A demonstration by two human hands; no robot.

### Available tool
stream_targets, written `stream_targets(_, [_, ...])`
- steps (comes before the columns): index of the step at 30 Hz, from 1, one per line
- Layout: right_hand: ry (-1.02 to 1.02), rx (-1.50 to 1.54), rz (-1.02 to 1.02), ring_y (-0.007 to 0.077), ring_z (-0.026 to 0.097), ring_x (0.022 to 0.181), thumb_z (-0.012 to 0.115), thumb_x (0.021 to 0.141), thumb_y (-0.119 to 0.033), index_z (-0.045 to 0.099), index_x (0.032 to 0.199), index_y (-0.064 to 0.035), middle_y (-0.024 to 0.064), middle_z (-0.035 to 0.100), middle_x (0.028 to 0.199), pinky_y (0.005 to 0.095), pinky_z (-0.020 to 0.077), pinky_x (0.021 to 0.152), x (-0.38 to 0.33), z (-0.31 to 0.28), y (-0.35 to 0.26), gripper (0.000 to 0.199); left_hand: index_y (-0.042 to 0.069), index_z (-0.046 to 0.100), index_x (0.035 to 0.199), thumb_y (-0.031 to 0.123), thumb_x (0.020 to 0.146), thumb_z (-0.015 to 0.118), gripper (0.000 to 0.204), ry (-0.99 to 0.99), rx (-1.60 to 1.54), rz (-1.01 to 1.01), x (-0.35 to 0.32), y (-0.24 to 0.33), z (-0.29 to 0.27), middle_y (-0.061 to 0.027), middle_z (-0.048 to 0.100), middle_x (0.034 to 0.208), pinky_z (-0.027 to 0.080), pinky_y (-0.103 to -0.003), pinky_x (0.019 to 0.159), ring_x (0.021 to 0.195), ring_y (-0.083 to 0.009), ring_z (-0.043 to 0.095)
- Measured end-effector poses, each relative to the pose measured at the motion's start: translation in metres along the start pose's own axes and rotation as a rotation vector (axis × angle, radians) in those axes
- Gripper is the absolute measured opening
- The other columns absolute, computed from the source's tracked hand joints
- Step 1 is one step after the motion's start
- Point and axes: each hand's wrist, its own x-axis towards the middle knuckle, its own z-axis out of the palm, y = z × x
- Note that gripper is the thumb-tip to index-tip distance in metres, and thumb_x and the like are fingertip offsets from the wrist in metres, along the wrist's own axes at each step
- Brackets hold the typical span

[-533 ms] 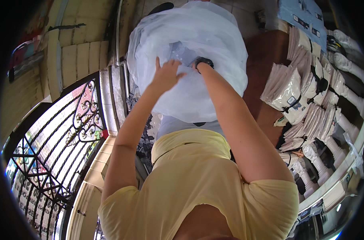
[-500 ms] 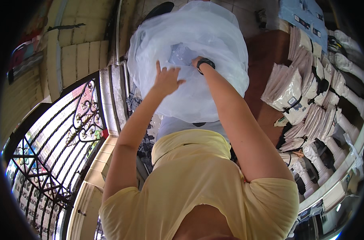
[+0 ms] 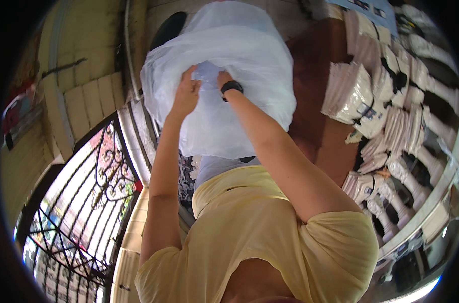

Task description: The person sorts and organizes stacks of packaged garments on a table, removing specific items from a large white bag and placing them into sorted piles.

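In front of me stands a big, milky-white plastic bag (image 3: pixel 229 123), puffed out, its mouth bunched into loose folds. Through the opening shows a light blue item (image 3: pixel 207 70), perhaps a packed garment; most of it is hidden by plastic. My left hand (image 3: pixel 188 93) is at the left rim of the opening, its index finger stretched out and the others partly bent, touching the plastic beside the blue item. At the right rim, my right hand (image 3: pixel 224 82), with a black watch (image 3: pixel 232 90) on its wrist, has its fingers closed at the folded plastic. Its fingertips are partly hidden.
To my right, a brown surface (image 3: pixel 310 91) lies beside stacks of plastic-wrapped, pale garments (image 3: pixel 348 93) tied with dark bands. White balusters (image 3: pixel 426 159) line the far right. An ornate black metal grille (image 3: pixel 83 202) is on my left, next to beige boards (image 3: pixel 93 96).
My left hand has moved up to the opening and its spread fingers have drawn in. My right hand stays at the right rim. The whole view has shifted slightly.
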Motion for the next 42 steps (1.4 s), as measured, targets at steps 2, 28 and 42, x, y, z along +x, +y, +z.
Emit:
stream_targets(2, [0.112, 0.223, -0.125, 0.0410, 0.056, 0.109, 0.052, 0.084, -0.013, 0.058, 0.113, 0.0030, 0.0285, 0.059, 0.113, 0.0430, 0.0432, 0.095, -0.047, -0.010, -0.054, 0.033, 0.005, 0.040, 0.137, 0.011, 0.094, 0.053, 0.045, 0.087, -0.023, 0.045, -0.002, -0.023, -0.008, -0.0166, 0.046, 0.135, 0.045, -0.033, 0.090, 0.114, -0.0262, 0.053])
stream_targets(28, [0.276, 1.505, -0.256, 0.0118, 0.061, 0.086, 0.058, 0.082, 0.000, 0.057, 0.103, -0.0010, 0.0037, 0.063, 0.093, 0.0263, 0.0510, 0.070, -0.398, -0.291, 0.030, 0.021, 0.005, 0.040, 0.137, 0.038, 0.082, 0.070, 0.071, -0.431, -1.009, -0.438, -0.053, 0.062, 0.058, -0.0076, 0.054, 0.125, 0.043, -0.038, 0.097, 0.112, -0.0247, 0.054])
stream_targets(42, [0.053, 2.031, -0.386, 0.0224, 0.051, 0.118, 0.070, 0.075, -0.030, 0.034, 0.141, 0.0012, 0.0136, 0.049, 0.132, 0.0353, 0.0426, 0.099, -0.495, -0.257, 0.203, 0.081, 0.000, 0.058, 0.118, 0.009, 0.060, 0.083, 0.064, -0.887, -0.224, 0.081, -0.024, 0.244, 0.171, -0.0062, 0.065, 0.105, 0.045, -0.028, 0.089, 0.097, -0.0152, 0.059])
